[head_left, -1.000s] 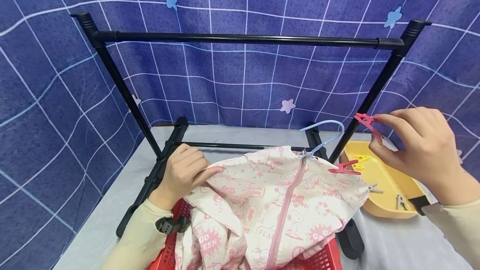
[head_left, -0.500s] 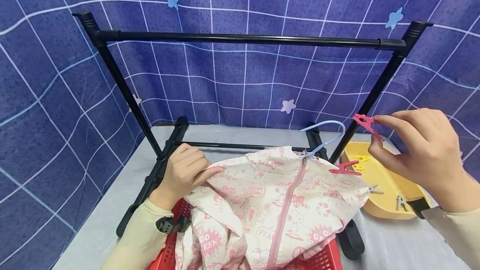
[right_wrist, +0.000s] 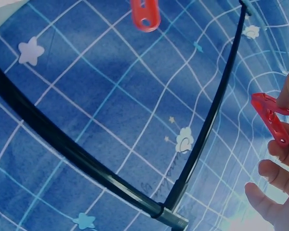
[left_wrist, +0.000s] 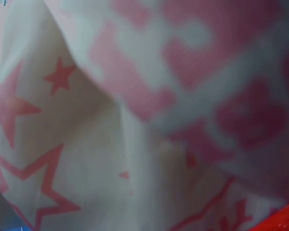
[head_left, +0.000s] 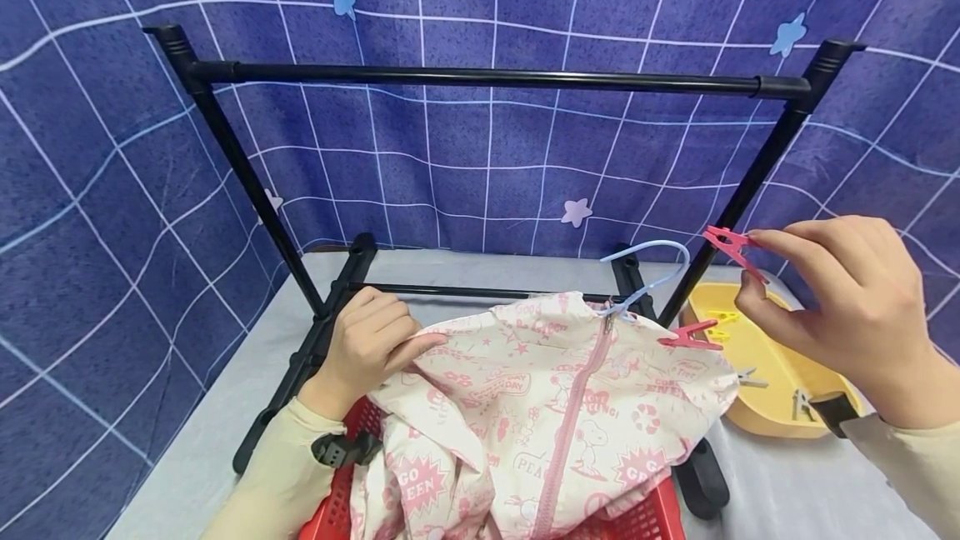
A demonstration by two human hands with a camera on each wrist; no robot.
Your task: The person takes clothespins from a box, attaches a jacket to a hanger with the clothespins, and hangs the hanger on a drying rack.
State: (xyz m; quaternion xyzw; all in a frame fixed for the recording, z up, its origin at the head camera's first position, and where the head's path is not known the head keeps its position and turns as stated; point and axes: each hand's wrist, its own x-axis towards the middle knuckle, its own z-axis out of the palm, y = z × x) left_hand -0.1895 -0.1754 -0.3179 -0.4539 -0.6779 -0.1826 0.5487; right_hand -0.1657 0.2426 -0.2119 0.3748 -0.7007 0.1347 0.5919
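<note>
A white jacket with pink prints and a pink zipper lies over a red basket. My left hand grips its shoulder edge at the left, thumb on top. From its neck rises the hook of a light blue hanger. One pink clothespin is clipped on the jacket's right shoulder. Off to the right and above, my right hand pinches another pink clothespin between thumb and index finger, apart from the jacket. Printed cloth fills the left wrist view, hiding the left fingers.
A black rack's top bar spans the back, with side posts and feet on the pale table cover. At the right, a yellow tray holds yellow and grey clothespins. A blue patterned curtain hangs behind.
My right hand shifts very slightly, still pinching the pink clothespin. The left hand and the jacket keep their places.
</note>
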